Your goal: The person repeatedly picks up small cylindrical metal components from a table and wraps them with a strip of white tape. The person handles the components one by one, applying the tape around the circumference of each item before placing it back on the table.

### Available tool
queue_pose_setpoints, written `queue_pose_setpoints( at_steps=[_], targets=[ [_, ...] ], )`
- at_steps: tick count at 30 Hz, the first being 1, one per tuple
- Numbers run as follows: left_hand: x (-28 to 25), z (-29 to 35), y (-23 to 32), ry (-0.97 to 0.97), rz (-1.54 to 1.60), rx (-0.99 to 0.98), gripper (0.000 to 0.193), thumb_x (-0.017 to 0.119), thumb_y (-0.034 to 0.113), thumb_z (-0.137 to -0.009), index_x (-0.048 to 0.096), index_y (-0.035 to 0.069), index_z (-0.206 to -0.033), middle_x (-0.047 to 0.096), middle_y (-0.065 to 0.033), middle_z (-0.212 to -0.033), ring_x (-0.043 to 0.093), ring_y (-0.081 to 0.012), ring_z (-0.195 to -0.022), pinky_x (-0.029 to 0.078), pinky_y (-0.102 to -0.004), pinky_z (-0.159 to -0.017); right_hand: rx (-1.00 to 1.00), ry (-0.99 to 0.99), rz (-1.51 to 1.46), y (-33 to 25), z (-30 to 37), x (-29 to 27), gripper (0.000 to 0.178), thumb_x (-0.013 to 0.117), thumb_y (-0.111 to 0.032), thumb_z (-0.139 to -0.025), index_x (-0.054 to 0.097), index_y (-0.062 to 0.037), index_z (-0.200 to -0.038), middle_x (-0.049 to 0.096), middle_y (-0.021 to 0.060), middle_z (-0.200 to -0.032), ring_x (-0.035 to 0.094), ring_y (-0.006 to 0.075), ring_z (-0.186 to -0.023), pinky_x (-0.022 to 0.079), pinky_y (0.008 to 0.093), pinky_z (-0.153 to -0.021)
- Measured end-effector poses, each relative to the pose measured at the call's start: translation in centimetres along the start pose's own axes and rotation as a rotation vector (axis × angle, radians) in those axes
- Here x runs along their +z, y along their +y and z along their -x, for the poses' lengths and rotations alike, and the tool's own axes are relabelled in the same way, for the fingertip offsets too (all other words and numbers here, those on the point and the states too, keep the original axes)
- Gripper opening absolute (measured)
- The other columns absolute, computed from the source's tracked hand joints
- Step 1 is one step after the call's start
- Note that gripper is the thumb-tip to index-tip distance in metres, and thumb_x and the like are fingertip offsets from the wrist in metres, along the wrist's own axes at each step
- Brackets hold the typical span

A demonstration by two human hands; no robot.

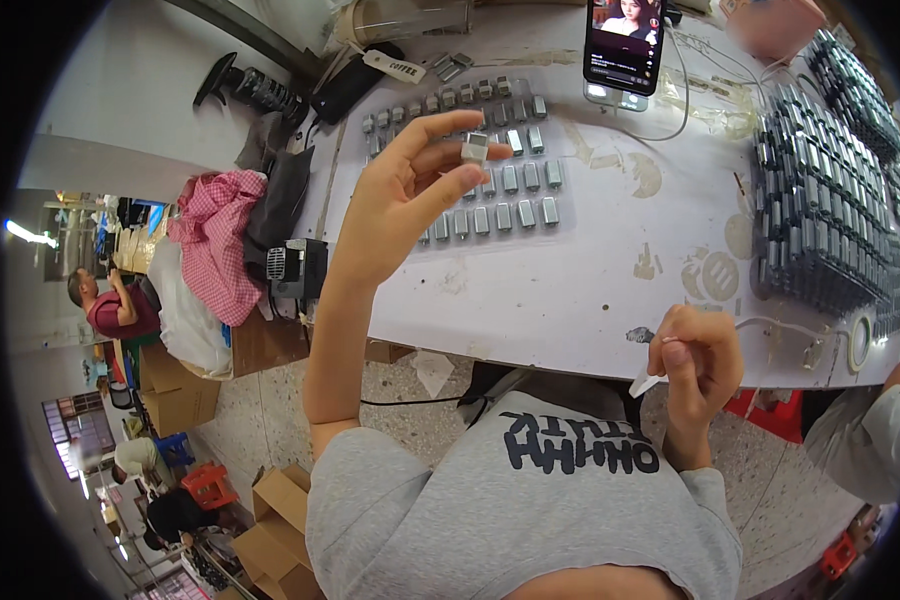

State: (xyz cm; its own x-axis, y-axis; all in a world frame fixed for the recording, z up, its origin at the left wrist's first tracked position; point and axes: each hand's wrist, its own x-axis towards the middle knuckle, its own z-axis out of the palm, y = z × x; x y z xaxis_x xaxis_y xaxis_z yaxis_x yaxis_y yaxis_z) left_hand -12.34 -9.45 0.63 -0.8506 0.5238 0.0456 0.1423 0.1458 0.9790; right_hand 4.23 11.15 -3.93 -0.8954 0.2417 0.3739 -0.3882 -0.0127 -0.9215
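Observation:
My left hand (395, 205) is raised over the worktable, its thumb and fingers pinching a small silver metal block (476, 148). Beneath it, a clear plastic tray (567, 212) holds rows of similar silver blocks (502, 216); my hand and forearm cover part of these rows. By the table's near edge, my right hand (698, 365) has its fingers curled and pressed together on a narrow white strip (644, 384). The strip points down and to the left, and its upper end is hidden by the fingers.
Tall stacks of trays with silver blocks (820, 215) fill the table's right side. A phone (625, 45) stands at the back, with a white cable (686, 95) beside it. A black case (355, 85) lies at back left. Another person's sleeve (865, 445) shows at far right.

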Motion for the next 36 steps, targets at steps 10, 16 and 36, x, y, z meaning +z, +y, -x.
queue_pose_setpoints(
  at_steps=[10,16,36],
  targets=[
    [0.0,2.2,-0.4,0.015,-0.028,0.091,0.023,0.056,0.011,-0.082,0.055,0.002,-0.103,0.062,-0.0061,-0.097,0.053,-0.0078,-0.083,0.042,-0.0206,-0.071,0.019,-0.025,0.042,-1.0,1.2,1.8,0.009,0.053,0.007,-0.077,0.051,0.0024,-0.085,0.055,0.0067,-0.072,0.046,0.0073,-0.053,0.033,0.0194,-0.048],
    [1.6,-0.5,-0.4,-0.081,-0.281,0.141,0.024,0.053,0.008,-0.082,0.055,0.002,-0.105,0.060,-0.0029,-0.095,0.049,-0.0067,-0.078,0.038,-0.0193,-0.068,0.115,-0.009,0.047,-1.3,1.2,1.5,0.006,0.056,0.003,-0.078,0.054,-0.0001,-0.083,0.056,0.0035,-0.073,0.042,0.0071,-0.056,0.033,0.0202,-0.049],
    [-9.5,-5.7,-7.5,0.400,-0.688,0.125,0.021,0.058,0.011,-0.078,0.051,-0.001,-0.093,0.061,-0.0119,-0.085,0.063,-0.0187,-0.079,0.046,-0.0249,-0.069,0.151,0.073,-0.067,0.5,0.6,-1.0,0.005,0.051,0.002,-0.082,0.050,0.0031,-0.087,0.052,0.0068,-0.074,0.049,0.0085,-0.057,0.038,0.0187,-0.052]
  ],
)
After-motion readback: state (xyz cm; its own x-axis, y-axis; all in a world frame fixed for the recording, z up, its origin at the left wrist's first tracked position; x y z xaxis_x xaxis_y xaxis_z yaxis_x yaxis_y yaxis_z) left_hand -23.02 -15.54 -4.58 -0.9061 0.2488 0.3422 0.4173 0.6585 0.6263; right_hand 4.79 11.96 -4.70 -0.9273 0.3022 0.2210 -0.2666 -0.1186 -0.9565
